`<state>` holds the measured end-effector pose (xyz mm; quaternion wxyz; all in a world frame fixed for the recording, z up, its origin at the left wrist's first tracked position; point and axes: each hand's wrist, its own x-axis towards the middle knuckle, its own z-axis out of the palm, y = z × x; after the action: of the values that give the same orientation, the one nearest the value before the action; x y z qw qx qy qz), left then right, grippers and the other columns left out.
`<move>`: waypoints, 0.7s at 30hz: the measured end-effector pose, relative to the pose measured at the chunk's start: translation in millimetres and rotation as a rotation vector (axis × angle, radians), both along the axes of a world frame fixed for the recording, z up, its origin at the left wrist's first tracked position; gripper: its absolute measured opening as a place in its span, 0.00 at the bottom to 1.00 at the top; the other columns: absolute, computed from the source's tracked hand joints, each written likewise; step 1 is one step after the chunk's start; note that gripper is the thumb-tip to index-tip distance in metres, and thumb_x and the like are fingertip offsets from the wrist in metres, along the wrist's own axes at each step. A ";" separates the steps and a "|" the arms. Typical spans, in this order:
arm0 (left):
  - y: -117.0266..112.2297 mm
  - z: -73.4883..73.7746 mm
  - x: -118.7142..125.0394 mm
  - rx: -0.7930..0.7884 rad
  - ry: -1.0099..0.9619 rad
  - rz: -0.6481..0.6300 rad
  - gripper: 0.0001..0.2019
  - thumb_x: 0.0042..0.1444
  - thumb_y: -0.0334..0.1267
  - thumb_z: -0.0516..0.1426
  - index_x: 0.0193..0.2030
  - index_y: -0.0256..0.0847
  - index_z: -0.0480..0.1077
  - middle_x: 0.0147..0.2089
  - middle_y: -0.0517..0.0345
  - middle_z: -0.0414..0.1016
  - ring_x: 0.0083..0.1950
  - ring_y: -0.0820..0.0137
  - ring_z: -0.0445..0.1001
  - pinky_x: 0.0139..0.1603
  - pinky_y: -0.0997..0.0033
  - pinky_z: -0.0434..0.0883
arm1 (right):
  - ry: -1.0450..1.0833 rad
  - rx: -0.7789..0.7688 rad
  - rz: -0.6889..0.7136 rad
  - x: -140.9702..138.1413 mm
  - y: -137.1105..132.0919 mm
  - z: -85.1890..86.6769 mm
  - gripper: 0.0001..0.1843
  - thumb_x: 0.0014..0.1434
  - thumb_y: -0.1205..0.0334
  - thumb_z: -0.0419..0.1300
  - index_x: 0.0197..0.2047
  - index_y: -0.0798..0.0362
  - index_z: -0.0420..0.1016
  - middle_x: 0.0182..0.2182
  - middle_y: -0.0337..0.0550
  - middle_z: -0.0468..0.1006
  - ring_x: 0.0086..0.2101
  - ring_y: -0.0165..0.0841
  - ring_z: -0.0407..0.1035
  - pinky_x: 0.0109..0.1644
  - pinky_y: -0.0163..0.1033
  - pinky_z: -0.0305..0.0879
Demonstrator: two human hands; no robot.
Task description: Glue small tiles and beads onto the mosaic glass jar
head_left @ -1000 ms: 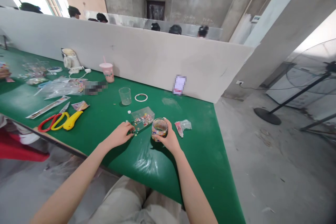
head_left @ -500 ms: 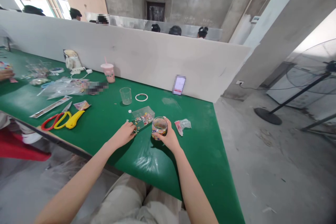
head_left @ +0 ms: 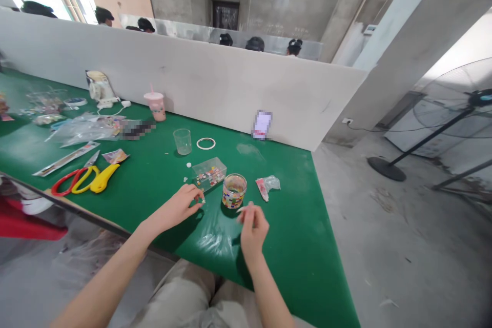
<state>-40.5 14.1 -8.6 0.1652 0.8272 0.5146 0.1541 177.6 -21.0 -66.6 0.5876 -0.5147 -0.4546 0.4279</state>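
A glass jar (head_left: 234, 196) covered in coloured mosaic pieces stands upright on the green table, apart from both hands. Left of it is a clear plastic box (head_left: 209, 173) with many small coloured tiles in it. My left hand (head_left: 186, 204) is in front of this box, thumb and fingers closed towards each other; a tiny pale bit shows at the fingertips, too small to name. My right hand (head_left: 254, 225) is just in front of the jar on the right. Its fingers are curled together and slightly blurred, so what they pinch, if anything, is unclear.
A crumpled plastic packet (head_left: 268, 186) lies right of the jar. Behind the box are a clear cup (head_left: 182, 142) and a white ring (head_left: 206, 143). Scissors (head_left: 79, 177) with red and yellow handles lie left. A phone (head_left: 262, 125) leans on the white partition (head_left: 292, 97).
My right hand has let go of the jar and drawn back towards me; the jar now stands on the table. My left hand has come away from the box's near corner.
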 end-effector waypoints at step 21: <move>-12.4 -1.8 32.5 -0.149 -0.072 -0.137 0.10 0.63 0.42 0.51 0.43 0.41 0.70 0.44 0.53 0.72 0.49 0.63 0.70 0.51 0.63 0.68 | 0.386 -0.494 0.447 -34.2 4.2 1.3 0.33 0.47 0.32 0.61 0.28 0.59 0.73 0.21 0.50 0.80 0.20 0.33 0.76 0.15 0.27 0.54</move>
<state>-8.1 1.8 -10.5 0.2546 0.8399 0.4606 0.1332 143.4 -16.9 -65.3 0.4130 -0.4389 -0.3198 0.7312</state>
